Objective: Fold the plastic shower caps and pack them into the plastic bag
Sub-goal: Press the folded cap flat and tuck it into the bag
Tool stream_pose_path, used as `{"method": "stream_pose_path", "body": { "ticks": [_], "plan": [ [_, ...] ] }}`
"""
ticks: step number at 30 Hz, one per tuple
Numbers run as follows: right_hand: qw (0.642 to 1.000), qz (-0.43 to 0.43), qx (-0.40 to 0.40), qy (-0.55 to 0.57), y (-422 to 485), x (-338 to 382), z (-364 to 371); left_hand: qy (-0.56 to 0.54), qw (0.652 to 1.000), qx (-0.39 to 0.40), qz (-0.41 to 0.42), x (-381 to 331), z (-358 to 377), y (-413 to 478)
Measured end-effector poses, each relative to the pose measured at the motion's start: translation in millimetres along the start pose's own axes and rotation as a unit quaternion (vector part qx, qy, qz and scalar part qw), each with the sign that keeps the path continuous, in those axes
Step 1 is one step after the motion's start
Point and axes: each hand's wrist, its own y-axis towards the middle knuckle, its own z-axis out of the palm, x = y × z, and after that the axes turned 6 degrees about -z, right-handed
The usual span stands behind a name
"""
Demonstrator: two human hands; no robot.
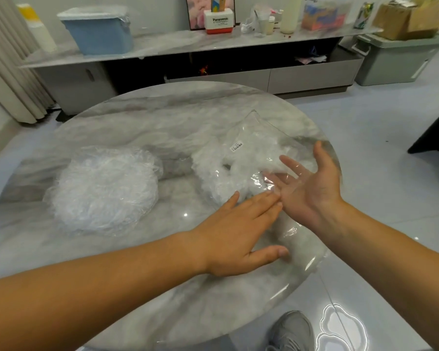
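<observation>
Left forearm enters from 7 o'clock; the left hand (pixel 238 236) lies palm down on the near end of the plastic bag (pixel 254 133), fingers straight and pressed together, thumb spread aside, gripping nothing. Right hand (pixel 312 191), entering from 4 o'clock, is held palm up and leftward with fingers straight and spread; glossy clear film covers its fingertips (pixel 287 160), though whether they are inside the bag's mouth cannot be told. Fingertips of the two hands meet at the bag's middle.

The bag lies at 3 o'clock on the round marble table (pixel 162 117), its far corner pointing to 1 o'clock. It bears a small barcode label (pixel 236 146) and holds crumpled white shower caps (pixel 213 171). A round, loose pile of unfolded caps (pixel 104 188) sits at 9 o'clock on the table, well apart from the bag.

A grey shoe (pixel 292 330) shows below the table edge at 6 o'clock. Beyond the table, a sideboard (pixel 162 46) carries a blue bin (pixel 99 31) and a Panasonic box (pixel 219 21).
</observation>
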Motion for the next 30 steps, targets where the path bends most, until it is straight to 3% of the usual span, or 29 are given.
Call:
{"method": "stream_pose_path", "body": {
  "ticks": [16, 23, 30],
  "plan": [
    [0.996, -0.016, -0.061, -0.065, -29.4, -3.7, -21.0, 0.027, 1.0, 0.012, -0.004, 3.6, -1.3, -7.7],
    [0.999, 0.016, 0.027, -0.021, -20.7, -3.3, 1.0, -0.024, 1.0, 0.003, 0.006, 5.8, -4.1, -9.7],
    [0.999, 0.02, 0.041, -0.026, -13.7, -5.4, 2.9, 0.003, 1.0, 0.006, 0.003, 13.7, 0.1, -11.2]
  ]
}}
